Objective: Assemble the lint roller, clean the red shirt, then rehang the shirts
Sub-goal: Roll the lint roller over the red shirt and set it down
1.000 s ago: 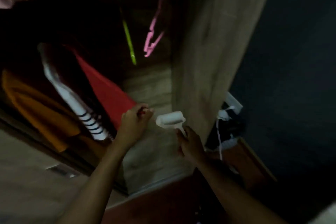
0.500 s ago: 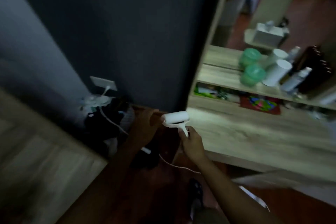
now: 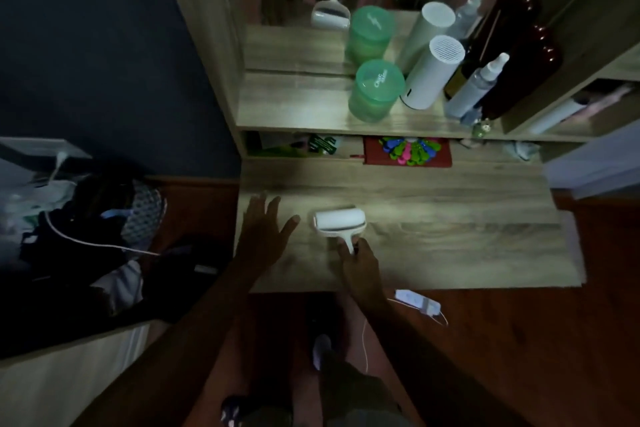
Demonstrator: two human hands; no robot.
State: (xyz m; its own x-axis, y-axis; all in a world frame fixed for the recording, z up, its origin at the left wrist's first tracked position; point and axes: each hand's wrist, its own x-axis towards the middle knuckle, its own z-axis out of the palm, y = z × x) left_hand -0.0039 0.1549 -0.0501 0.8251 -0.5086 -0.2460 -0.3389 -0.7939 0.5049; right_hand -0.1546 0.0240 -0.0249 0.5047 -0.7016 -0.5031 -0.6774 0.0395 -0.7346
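The white lint roller (image 3: 340,222) is over the wooden dresser top (image 3: 450,246), roller head pointing away from me. My right hand (image 3: 360,263) grips its short handle from below. My left hand (image 3: 265,230) hovers just left of the roller with fingers spread, holding nothing, above the dresser's left edge. No shirt shows in this view. A mirror at the back reflects the roller.
On the upper shelf stand a green lidded tub (image 3: 377,90), a white cylinder (image 3: 433,73), a spray bottle (image 3: 478,87) and dark bottles. A red box of coloured pegs (image 3: 408,151) sits below. A pile of clothes and a cable (image 3: 86,229) lies at the left; a white charger (image 3: 417,302) is on the floor.
My view swung from the wardrobe with the red shirt to the dresser. My left hand let go of the shirt and opened. The roller, still in my right hand, is now over the dresser top.
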